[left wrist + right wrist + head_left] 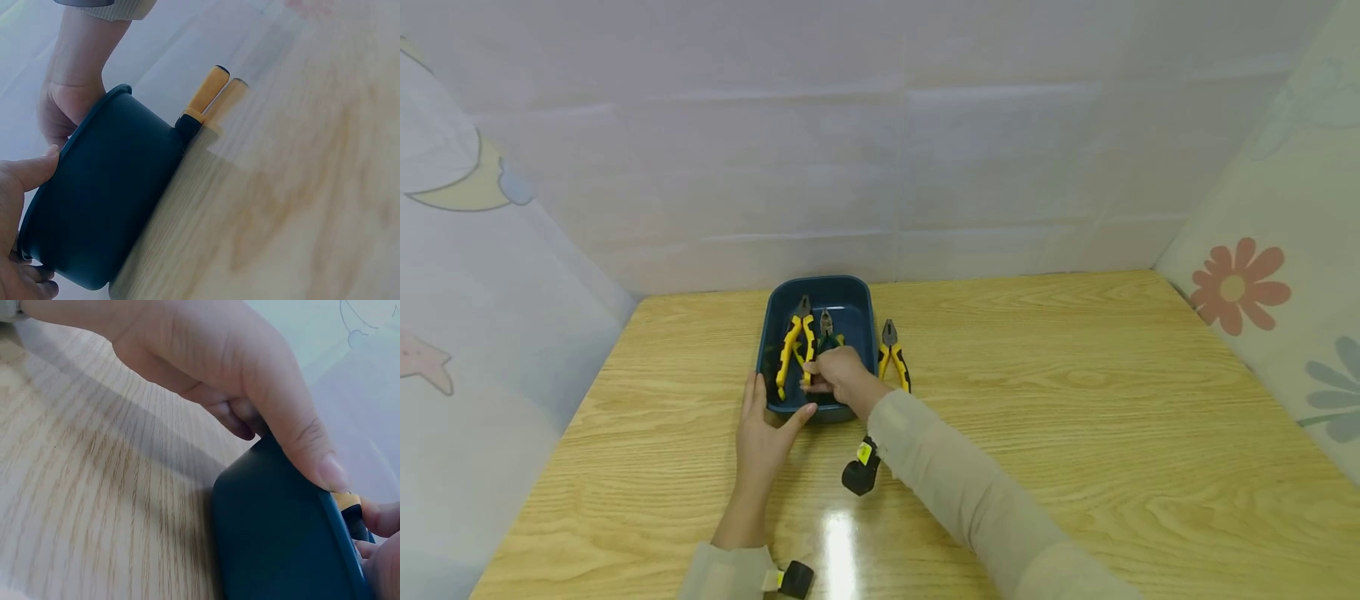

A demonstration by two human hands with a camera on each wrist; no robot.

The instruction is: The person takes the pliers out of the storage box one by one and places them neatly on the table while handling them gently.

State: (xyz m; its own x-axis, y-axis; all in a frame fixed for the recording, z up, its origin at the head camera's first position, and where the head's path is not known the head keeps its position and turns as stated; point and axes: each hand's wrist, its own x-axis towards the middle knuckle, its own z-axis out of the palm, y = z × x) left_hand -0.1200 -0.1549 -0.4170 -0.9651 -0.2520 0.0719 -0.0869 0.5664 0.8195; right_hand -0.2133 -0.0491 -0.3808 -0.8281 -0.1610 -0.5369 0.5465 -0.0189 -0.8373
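A dark blue bin (pixel 820 282) sits toward the back of the table. Inside lie large yellow-and-black pliers (pixel 788 350), jaws pointing back, and smaller pliers with green handles (pixel 826 323) beside them. My left hand (pixel 762 437) grips the bin's front left corner, thumb over the front rim and fingers along the left side. Reaching in from the right, my right hand (pixel 841 372) pinches the right handle of the large pliers. In the right wrist view, a yellow handle end (pixel 347 501) shows by the right hand (pixel 382 553), just inside the rim.
Another pair of yellow-and-black pliers (pixel 890 335) lies on the wooden table (pixel 1075 400), close along the bin's right side. White cloth walls (pixel 1000 167) stand behind and at both sides. The right forearm crosses the table's front.
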